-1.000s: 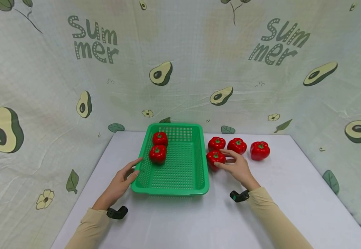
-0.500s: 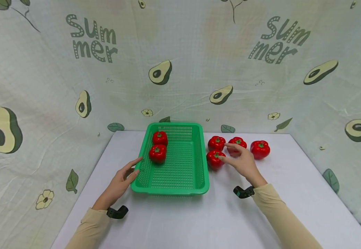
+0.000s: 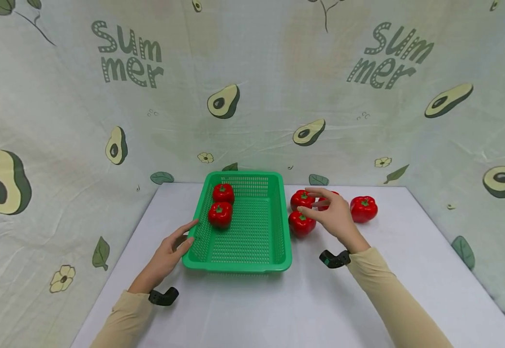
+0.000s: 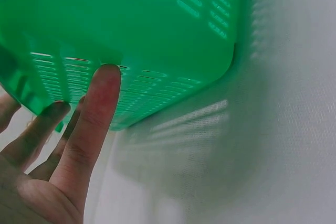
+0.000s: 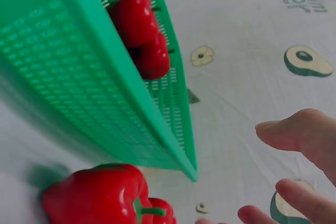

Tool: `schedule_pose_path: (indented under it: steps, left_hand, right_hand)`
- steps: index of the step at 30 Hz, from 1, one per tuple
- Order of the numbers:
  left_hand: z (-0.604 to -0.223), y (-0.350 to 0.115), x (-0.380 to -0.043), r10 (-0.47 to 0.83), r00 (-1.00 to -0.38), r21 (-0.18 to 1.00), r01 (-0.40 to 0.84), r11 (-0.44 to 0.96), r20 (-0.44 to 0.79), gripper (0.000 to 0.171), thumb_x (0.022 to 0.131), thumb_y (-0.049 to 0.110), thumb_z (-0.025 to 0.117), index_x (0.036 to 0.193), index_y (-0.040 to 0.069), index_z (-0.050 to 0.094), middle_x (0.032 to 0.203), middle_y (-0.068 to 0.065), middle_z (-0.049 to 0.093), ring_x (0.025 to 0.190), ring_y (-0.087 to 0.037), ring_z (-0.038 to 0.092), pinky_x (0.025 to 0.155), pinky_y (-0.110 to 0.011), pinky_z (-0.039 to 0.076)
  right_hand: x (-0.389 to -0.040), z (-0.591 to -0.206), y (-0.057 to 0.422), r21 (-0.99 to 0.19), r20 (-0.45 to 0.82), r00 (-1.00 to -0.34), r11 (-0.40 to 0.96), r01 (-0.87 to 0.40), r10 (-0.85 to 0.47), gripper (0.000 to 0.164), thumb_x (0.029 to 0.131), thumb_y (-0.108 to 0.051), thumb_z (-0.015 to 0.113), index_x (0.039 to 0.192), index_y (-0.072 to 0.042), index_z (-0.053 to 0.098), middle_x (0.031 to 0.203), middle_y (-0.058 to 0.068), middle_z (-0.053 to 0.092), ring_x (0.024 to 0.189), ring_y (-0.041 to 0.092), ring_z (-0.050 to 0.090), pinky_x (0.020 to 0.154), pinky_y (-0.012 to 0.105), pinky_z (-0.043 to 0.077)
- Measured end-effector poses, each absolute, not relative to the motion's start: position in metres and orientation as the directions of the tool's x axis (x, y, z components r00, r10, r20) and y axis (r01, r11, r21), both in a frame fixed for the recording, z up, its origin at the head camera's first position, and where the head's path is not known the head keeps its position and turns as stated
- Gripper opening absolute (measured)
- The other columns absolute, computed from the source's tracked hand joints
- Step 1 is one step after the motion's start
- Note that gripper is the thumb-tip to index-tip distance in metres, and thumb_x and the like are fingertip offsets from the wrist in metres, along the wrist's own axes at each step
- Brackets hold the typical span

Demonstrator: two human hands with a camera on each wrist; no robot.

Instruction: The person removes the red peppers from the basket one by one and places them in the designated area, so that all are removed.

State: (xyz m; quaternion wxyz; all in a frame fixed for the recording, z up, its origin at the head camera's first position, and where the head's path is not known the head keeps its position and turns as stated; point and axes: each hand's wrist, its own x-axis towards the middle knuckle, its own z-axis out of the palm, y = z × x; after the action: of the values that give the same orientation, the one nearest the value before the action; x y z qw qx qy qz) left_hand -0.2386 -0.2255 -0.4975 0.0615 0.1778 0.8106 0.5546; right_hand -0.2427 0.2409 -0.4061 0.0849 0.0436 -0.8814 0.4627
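- Hanging behind everything, a pale cloth (image 3: 252, 63) shows printed avocados (image 3: 223, 101) and the word "summer".
- Stretching below it, the white desk (image 3: 252, 309) carries everything else.
- A green perforated basket (image 3: 237, 267) stands on the desk between the two hands.
- Beige sleeves (image 3: 392, 295) reach in from the bottom of the head view.
- The left hand (image 3: 167, 253) has extended, spread fingers touching the basket's left wall, not wrapped round it.
- The right hand (image 3: 335, 215) is over the loose peppers, thumb and fingers widely parted, holding nothing.
- Red bell peppers: inside the basket, toward its left, a rear pepper (image 3: 223, 193) sits against a front pepper (image 3: 220, 215). Right of the basket are a near pepper (image 3: 302, 226), a far pepper (image 3: 301, 199) behind it, a half-hidden pepper (image 3: 323, 198) beneath the fingers and an outer pepper (image 3: 363, 209) farthest right.
- A black device (image 3: 334, 259) sits at each wrist.
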Motion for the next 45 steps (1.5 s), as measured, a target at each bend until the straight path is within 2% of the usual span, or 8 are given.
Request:
schedule_pose_path:
  steps: [7,14,21,24,31,38,41,45]
  left_hand:
    - [-0.497,-0.224,-0.239,0.346,-0.934,0.919,0.212,0.333,0.09,0.056,0.117,0.028,0.057,0.17,0.018,0.041,0.176,-0.015,0.034,0.151,-0.05,0.043,0.117,-0.077,0.034]
    - [-0.497,-0.224,-0.237,0.339,-0.936,0.919,0.21,0.333,0.092,0.056,0.117,0.027,0.057,0.17,0.017,0.042,0.175,-0.016,0.034,0.15,-0.05,0.043,0.117,-0.077,0.034]
    - [-0.499,-0.224,-0.236,0.339,-0.936,0.919,0.211,0.334,0.092,0.056,0.116,0.028,0.058,0.17,0.018,0.042,0.175,-0.015,0.034,0.15,-0.049,0.045,0.117,-0.076,0.035]
    - [-0.499,-0.225,-0.236,0.34,-0.936,0.917,0.214,0.337,0.094,0.056,0.116,0.027,0.058,0.169,0.018,0.043,0.175,-0.016,0.035,0.149,-0.048,0.046,0.117,-0.077,0.035]
    - [-0.499,-0.226,-0.236,0.344,-0.932,0.912,0.237,0.336,0.115,0.055,0.117,0.027,0.057,0.169,0.018,0.043,0.174,-0.016,0.036,0.147,-0.048,0.048,0.115,-0.076,0.036]
    - [-0.5,-0.227,-0.236,0.346,-0.931,0.916,0.235,0.325,0.116,0.055,0.116,0.026,0.058,0.169,0.018,0.044,0.174,-0.015,0.036,0.147,-0.047,0.048,0.115,-0.076,0.037]
    - [-0.499,-0.227,-0.236,0.345,-0.932,0.917,0.232,0.325,0.114,0.055,0.116,0.027,0.058,0.169,0.019,0.044,0.175,-0.015,0.036,0.148,-0.048,0.046,0.116,-0.078,0.035]
    - [-0.499,-0.226,-0.237,0.351,-0.929,0.914,0.238,0.329,0.116,0.055,0.117,0.027,0.057,0.169,0.018,0.043,0.175,-0.015,0.035,0.148,-0.049,0.046,0.116,-0.078,0.034]
  right_hand:
    - [-0.246,-0.398,0.229,-0.861,0.159,-0.986,0.481,-0.166,-0.055,0.07,0.096,-0.034,0.088,0.157,-0.017,0.059,0.144,0.013,0.065,0.128,0.045,0.064,0.087,0.046,0.065]
    - [-0.249,-0.394,0.215,-0.923,0.147,-0.984,0.344,-0.172,-0.097,0.077,0.098,-0.024,0.086,0.164,-0.013,0.049,0.151,0.023,0.058,0.124,0.044,0.066,0.091,0.054,0.064]
    - [-0.256,-0.395,0.201,-0.929,0.158,-0.978,0.315,-0.195,-0.137,0.071,0.098,-0.025,0.086,0.16,-0.013,0.055,0.152,0.023,0.058,0.124,0.043,0.066,0.094,0.057,0.062]
    - [-0.26,-0.395,0.194,-0.93,0.161,-0.975,0.307,-0.202,-0.153,0.068,0.098,-0.025,0.086,0.159,-0.014,0.056,0.152,0.024,0.058,0.123,0.042,0.067,0.094,0.053,0.063]
    - [-0.268,-0.393,0.175,-0.947,0.106,-0.982,0.285,-0.148,-0.158,0.066,0.097,-0.027,0.087,0.155,-0.012,0.06,0.148,0.022,0.059,0.121,0.039,0.068,0.094,0.057,0.062]
    - [-0.276,-0.395,0.155,-0.962,0.081,-0.976,0.242,-0.13,-0.202,0.066,0.098,-0.024,0.085,0.156,-0.009,0.058,0.152,0.025,0.057,0.126,0.039,0.065,0.091,0.048,0.064]
    - [-0.28,-0.398,0.15,-0.97,0.072,-0.974,0.213,-0.118,-0.214,0.065,0.098,-0.023,0.085,0.156,-0.011,0.059,0.155,0.023,0.055,0.129,0.038,0.063,0.095,0.055,0.062]
    - [-0.283,-0.402,0.144,-0.977,0.055,-0.976,0.188,-0.096,-0.212,0.064,0.098,-0.022,0.085,0.156,-0.012,0.06,0.153,0.021,0.056,0.126,0.038,0.067,0.101,0.063,0.057]
